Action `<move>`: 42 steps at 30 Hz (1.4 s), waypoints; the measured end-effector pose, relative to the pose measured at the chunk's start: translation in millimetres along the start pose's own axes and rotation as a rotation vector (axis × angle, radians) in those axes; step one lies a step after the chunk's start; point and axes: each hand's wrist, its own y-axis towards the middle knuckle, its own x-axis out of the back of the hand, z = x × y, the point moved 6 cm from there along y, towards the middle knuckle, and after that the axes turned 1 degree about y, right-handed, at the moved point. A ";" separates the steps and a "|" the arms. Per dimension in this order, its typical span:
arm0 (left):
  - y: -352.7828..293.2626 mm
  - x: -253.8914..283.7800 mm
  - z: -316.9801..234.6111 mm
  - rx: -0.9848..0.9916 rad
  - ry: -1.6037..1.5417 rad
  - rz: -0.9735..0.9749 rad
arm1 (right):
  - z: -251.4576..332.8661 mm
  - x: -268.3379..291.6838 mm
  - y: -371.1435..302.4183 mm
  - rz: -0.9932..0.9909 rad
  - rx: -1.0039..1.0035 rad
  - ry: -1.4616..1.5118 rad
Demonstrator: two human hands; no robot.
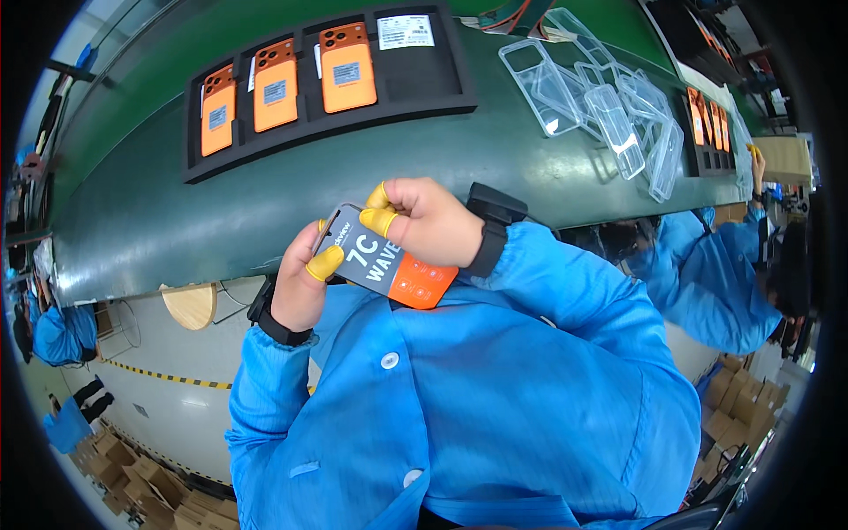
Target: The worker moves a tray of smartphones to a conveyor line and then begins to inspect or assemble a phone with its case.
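Observation:
A smartphone (402, 270) with a grey and orange printed front is held tilted before my chest, over the near edge of the bench. My left hand (299, 290) grips its left side, the thumb lying on the front near the top. My right hand (435, 217) is closed at the upper right edge, thumb and forefinger pinched close together there. Whether a film is caught between them cannot be made out. Yellow finger cots cover the visible fingertips of both hands. The phone's back is hidden.
A black tray (433, 78) across the bench holds three orange phones (348, 71), backs up, and a white label (406, 32). Clear phone cases (616, 132) lie piled at right. Beyond them are another tray (723, 161) with orange phones and a co-worker in blue (707, 278).

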 end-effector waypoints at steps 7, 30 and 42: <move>-0.3 -19.6 18.2 0.008 -0.126 -0.028 | 1.7 -0.4 -19.7 -0.057 -0.016 0.120; -6.4 -32.3 3.7 -0.037 0.075 0.088 | -3.6 9.2 -50.1 -0.032 0.033 0.201; -18.8 -13.7 6.7 -0.057 0.034 0.071 | -1.6 21.1 -67.3 0.069 -0.111 0.100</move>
